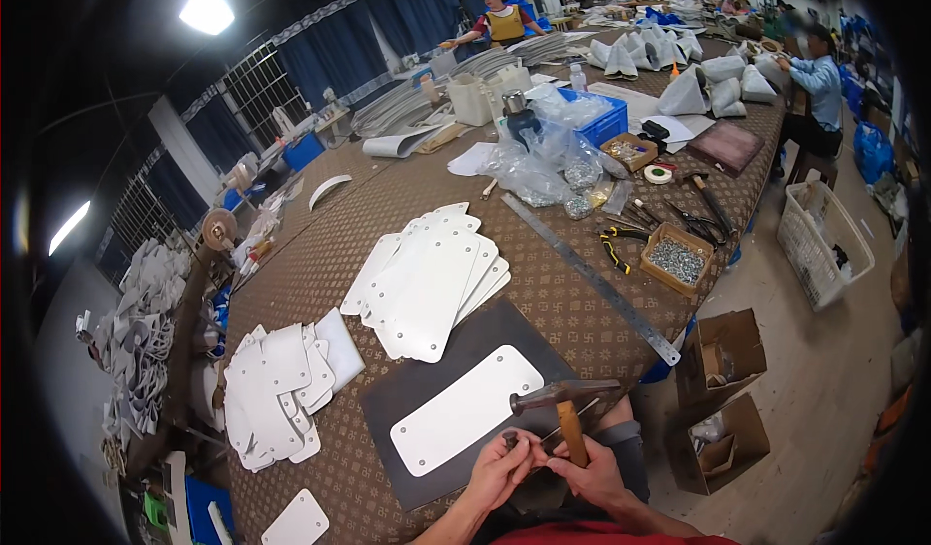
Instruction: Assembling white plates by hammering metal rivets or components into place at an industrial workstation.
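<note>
The right hand grips a hammer by its wooden handle, head up. The left hand pinches a small metal piece just beside it. A white panel lies on a dark mat on the worktop, just beyond both hands.

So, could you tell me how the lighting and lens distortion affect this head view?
In the head view, the fisheye bends the long steel ruler and the table edge; a ceiling lamp glares white, corners fall black, and the hands with the hammer stay evenly lit and sharp.
</note>
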